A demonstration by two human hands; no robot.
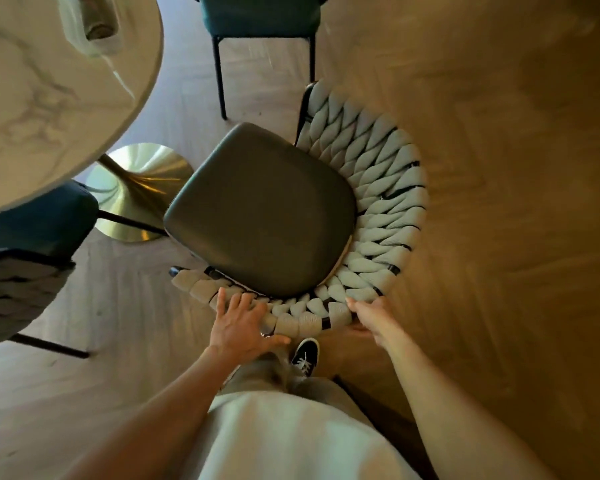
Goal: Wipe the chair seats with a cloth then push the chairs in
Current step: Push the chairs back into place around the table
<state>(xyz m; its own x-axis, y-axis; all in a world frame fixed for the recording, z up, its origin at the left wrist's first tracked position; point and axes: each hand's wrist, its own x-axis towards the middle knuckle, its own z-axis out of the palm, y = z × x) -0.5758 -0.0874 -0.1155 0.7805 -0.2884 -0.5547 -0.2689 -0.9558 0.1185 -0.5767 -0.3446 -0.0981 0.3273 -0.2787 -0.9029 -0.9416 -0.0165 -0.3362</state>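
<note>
1. Three chairs are counted, one round desk [49, 98], two hands and one shoe.
2. At far left, a chair with a woven grey back [11, 292] and a teal seat [39, 223] is seen tucked partly under the marble-topped desk; most of it is cut off by the frame edge.
3. On the desk top, a blurred pale object [94, 26] is seen, too smeared to be identified.
4. Beneath the desk, a round brass base [132, 188] is shown on the wooden floor [499, 168], partly hidden by the desk top and by the middle chair's seat.
5. At top centre, a second teal chair [260, 15] is seen, only its seat front and two dark legs being in view.
6. In the centre, the chair being handled is shown pulled out from the desk: a dark seat [260, 209] ringed by a curved, pale rope-wrapped backrest [378, 209].
7. The left hand [239, 327] is laid on the near-left part of that backrest, fingers [236, 303] spread and straight, thumb out to the side.
8. The black-and-white shoe [305, 353] is seen on the floor just behind the backrest.
9. The right hand [371, 320] is held against the near-right part of the backrest; whether it is clasped around the rim cannot be told.
10. No cloth can be made out.
</note>
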